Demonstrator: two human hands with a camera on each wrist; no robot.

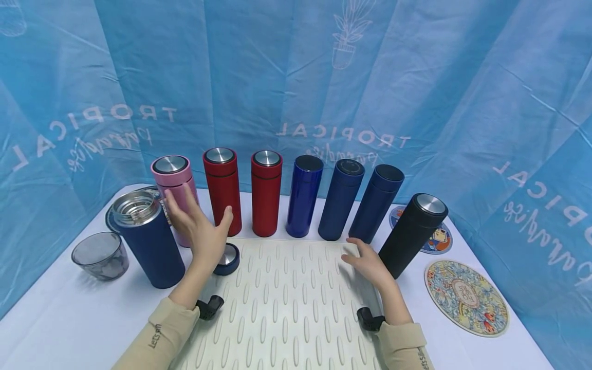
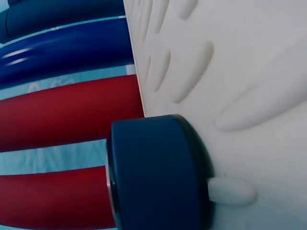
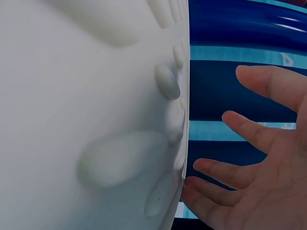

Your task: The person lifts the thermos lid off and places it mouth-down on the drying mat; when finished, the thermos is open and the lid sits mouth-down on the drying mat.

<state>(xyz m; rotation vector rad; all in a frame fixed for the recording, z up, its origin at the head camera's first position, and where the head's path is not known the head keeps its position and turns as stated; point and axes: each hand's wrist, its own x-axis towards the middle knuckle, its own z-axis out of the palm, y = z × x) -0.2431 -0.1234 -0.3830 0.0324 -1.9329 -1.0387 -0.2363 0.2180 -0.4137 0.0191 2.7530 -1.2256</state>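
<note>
While your left hand [image 1: 202,234] hangs over the left side of the ivory rubbery-looking mat with long raised bumps [image 1: 287,308], its fingers are spread wide and it's gripping nothing. Your fingertips line up in front of the pink cylindrical bottle with a silver-topped lid [image 1: 171,179], near the table's back left corner; can't tell whether they touch it. Just below that hand, the short navy round lid with a silver top [image 1: 226,260] sits at the mat's back left corner. The big navy cylindrical bottle with its threaded steel mouth showing [image 1: 152,252] stands left of your wrist, between the mat and the table's left edge.

Your right hand [image 1: 367,262] is loose too, fingers fanned out over the mat's back right corner, nothing in it. Closest to it are the matte navy cylindrical bottle with a dark top [image 1: 375,203], just past the fingertips, and the matte black cylindrical bottle with a silver top [image 1: 409,236], on the outer side of your hand.

Along the back edge of the white-covered table [image 1: 115,318] you've also got two red bottles with silver tops, a glossy blue one [image 1: 302,200] and another navy one [image 1: 341,200]. The smoky see-through bowl [image 1: 103,257] is by the left edge, and the round floral-patterned coaster [image 1: 464,298] lies near the right edge.
</note>
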